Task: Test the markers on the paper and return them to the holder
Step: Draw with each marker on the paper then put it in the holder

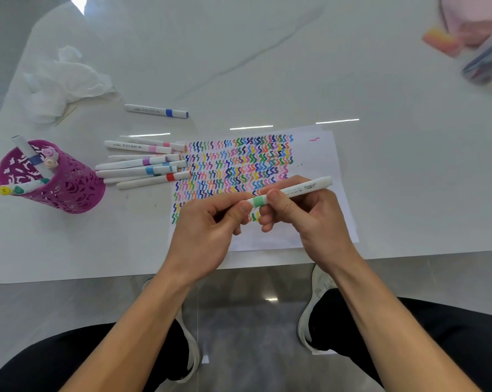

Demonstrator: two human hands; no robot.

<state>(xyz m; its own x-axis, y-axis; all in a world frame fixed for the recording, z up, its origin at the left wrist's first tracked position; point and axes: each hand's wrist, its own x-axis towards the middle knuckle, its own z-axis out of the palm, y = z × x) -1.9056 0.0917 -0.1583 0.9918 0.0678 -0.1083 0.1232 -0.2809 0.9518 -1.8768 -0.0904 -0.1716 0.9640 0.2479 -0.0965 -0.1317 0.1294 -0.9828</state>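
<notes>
Both hands hold one white marker with a green band [292, 191] above the paper [318, 162], which is covered in rows of coloured squiggles. My left hand [210, 222] pinches the cap end, and my right hand [301, 210] grips the barrel just past the green band. A purple perforated holder [66, 188] stands at the left with several markers in it. Several more white markers [145, 165] lie in a loose pile between the holder and the paper. A blue-banded marker [157, 111] lies alone farther back.
Crumpled white tissue [61, 83] lies at the back left of the white table [267, 66]. A blurred clear pouch and pink and orange items [476, 43] sit at the far right corner. The table's front edge runs just below my hands, with my legs and shoes under it.
</notes>
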